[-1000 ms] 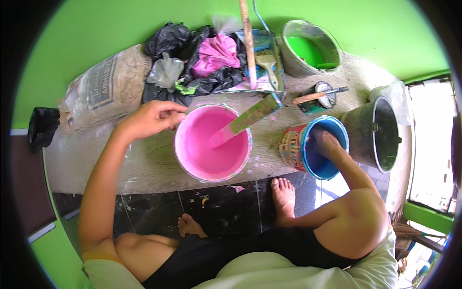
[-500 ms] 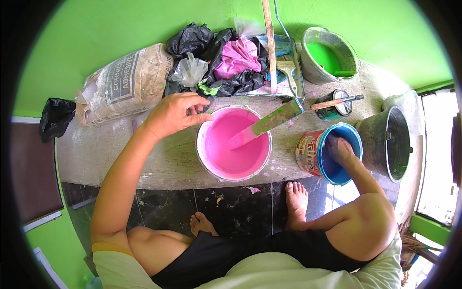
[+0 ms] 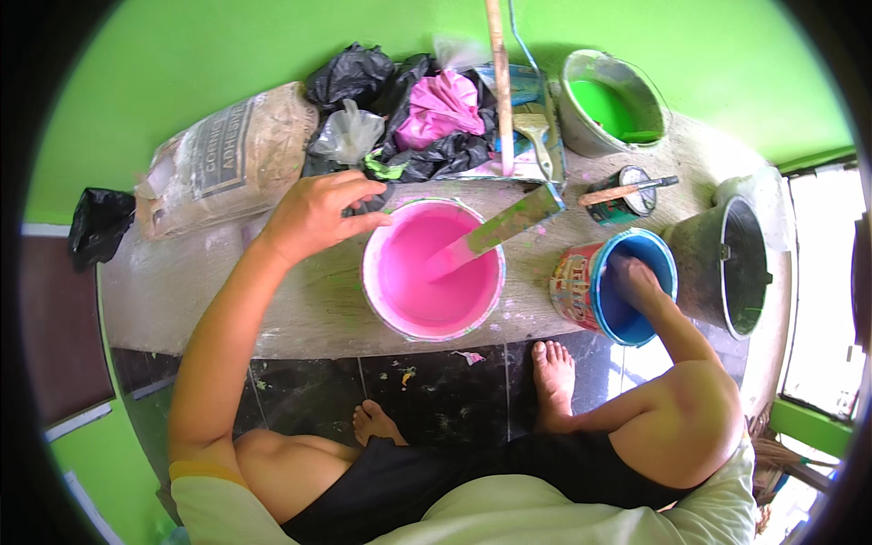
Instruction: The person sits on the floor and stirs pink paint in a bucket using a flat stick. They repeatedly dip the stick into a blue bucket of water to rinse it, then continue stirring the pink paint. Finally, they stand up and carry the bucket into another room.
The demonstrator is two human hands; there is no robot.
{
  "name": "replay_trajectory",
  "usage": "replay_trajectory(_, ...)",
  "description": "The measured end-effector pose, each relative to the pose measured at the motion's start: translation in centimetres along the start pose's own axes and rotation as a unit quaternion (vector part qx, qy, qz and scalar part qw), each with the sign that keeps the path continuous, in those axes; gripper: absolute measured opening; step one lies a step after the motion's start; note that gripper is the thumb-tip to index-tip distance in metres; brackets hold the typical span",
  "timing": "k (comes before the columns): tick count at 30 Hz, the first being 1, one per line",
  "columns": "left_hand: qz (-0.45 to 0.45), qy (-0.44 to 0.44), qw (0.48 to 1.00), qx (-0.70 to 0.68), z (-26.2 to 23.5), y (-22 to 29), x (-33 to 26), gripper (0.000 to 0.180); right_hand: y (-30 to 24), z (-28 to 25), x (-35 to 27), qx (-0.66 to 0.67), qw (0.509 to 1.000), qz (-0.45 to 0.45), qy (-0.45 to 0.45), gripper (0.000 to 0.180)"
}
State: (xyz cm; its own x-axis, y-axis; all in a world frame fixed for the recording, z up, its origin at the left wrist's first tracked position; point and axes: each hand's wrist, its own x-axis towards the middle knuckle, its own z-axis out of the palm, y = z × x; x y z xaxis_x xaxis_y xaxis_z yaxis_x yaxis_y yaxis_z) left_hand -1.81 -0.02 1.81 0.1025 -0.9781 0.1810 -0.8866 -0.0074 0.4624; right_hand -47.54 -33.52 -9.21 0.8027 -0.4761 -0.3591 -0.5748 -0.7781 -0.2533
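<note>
Blue-lined bucket (image 3: 574, 289): on the pale ledge (image 3: 300, 313), right of the pink paint's bucket.
Right hand (image 3: 639, 277): down inside it, fingers hidden; cannot tell whether they grip anything.
Pink paint (image 3: 409, 286): in a round bucket (image 3: 432, 336), a flat stick (image 3: 520, 221) leaning out to the right.
Left hand (image 3: 318, 216): empty, thumb and loosely bent fingers apart, beside that bucket's rim.
Small can (image 3: 607, 211): behind the blue-lined bucket, a brush (image 3: 622, 192) across its top.
</note>
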Motion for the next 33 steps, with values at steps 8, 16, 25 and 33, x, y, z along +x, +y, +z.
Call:
replay_trajectory(8,-0.053,-0.001,0.998,-0.043,0.2,-0.5,-0.4,0.036,0.3,0.2,-0.1,0.013,1.000,0.014,0.018,0.018)
replay_trajectory(16,-0.077,-0.009,0.996,-0.051,0.1,-1.3,-0.9,0.036,-0.2,-0.5,-1.8,-0.085,0.994,-0.040,0.058,0.019)
replay_trajectory(25,-0.119,-0.048,0.991,-0.036,-0.4,-2.3,-1.6,0.031,-3.7,-5.2,-6.0,-0.083,0.976,-0.141,0.143,0.060)
replay_trajectory(33,-0.126,-0.044,0.990,-0.034,-0.3,-2.3,-1.6,0.031,-3.4,-4.3,-6.0,-0.125,0.981,-0.094,0.116,0.042)
